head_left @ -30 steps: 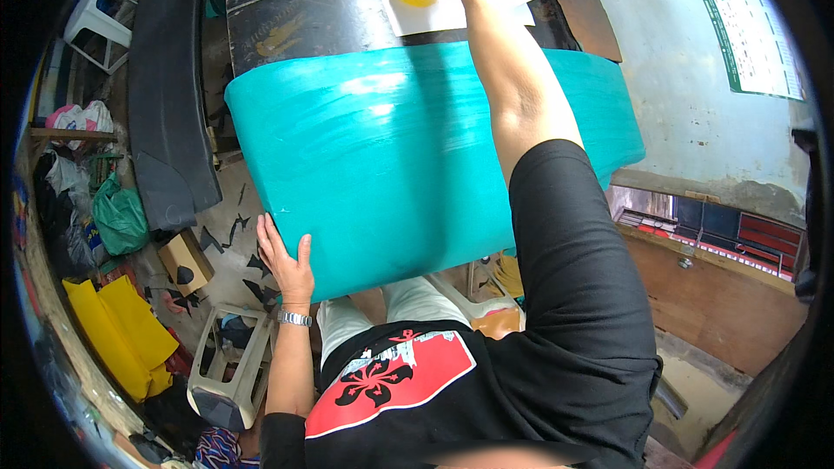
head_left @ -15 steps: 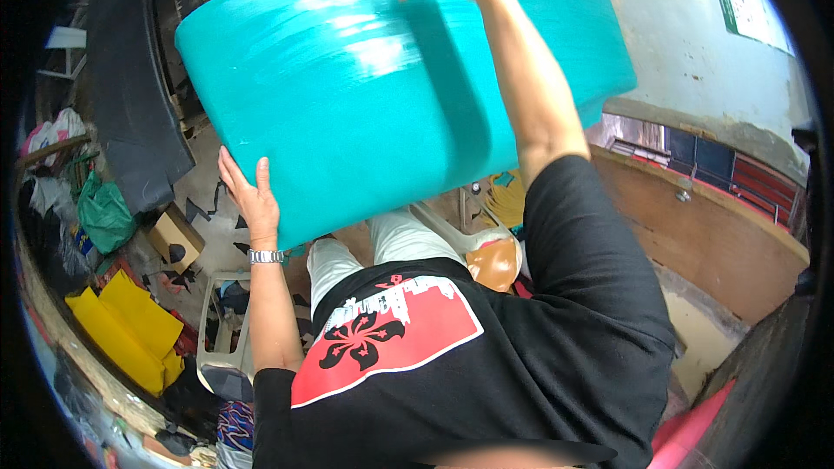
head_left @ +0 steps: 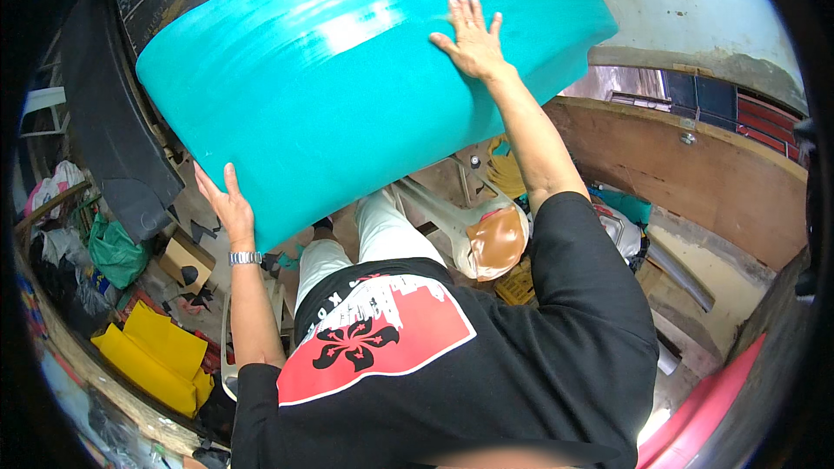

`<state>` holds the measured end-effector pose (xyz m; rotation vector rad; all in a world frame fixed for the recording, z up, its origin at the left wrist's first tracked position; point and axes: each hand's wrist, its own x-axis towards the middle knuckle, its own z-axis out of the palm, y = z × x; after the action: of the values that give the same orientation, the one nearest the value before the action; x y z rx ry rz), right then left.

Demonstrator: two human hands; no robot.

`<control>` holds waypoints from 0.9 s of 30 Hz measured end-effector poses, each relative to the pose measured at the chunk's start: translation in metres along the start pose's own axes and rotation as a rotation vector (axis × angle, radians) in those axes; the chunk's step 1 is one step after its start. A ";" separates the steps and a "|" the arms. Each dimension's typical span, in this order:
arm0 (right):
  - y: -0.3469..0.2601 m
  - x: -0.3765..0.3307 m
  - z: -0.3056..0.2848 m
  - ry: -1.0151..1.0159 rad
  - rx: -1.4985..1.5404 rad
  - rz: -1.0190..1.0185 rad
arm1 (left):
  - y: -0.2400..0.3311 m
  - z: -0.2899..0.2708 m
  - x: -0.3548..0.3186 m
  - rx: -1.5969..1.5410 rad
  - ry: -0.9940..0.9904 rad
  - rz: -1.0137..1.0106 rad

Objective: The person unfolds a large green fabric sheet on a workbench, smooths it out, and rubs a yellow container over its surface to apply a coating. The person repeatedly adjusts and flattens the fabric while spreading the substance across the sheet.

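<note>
A large glossy teal sheet point(head_left: 347, 113) with rounded corners hangs over the near edge of a dark work surface. My right hand point(head_left: 476, 45) lies palm down on its right half, fingers spread. At the sheet's lower left edge is my left hand point(head_left: 233, 213), a metal-band watch point(head_left: 245, 258) on its wrist. Its fingers are stretched out along that edge and the thumb stands apart; it touches the sheet without wrapping round it.
Below the sheet stands a pale plastic chair point(head_left: 434, 208) with a brown pad point(head_left: 497, 241). Yellow sheet material point(head_left: 156, 356), a green bag point(head_left: 117, 252) and a cardboard box point(head_left: 185, 262) lie at left. Dark sheeting point(head_left: 113, 122) hangs there. A wooden panel point(head_left: 678, 174) bounds the right.
My right hand has come down from above the sheet's far part and now lies flat on it, nearer to me. My left hand stays at the left edge. The view has shifted.
</note>
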<state>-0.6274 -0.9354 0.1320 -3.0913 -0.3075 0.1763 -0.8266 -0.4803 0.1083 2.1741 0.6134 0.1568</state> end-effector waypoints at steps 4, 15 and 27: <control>-0.064 -0.014 -0.003 -0.017 0.015 -0.107 | -0.011 0.000 0.000 -0.094 -0.014 0.015; -0.362 -0.100 0.032 0.076 0.265 -0.561 | -0.060 -0.041 -0.051 -0.986 -0.460 -0.796; -0.288 -0.011 -0.038 0.099 1.399 -0.140 | -0.032 -0.041 -0.073 -0.926 -0.405 -0.538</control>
<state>-0.6898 -0.6561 0.1826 -1.6834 -0.2314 0.1371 -0.9154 -0.4696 0.1171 1.0601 0.6830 -0.2457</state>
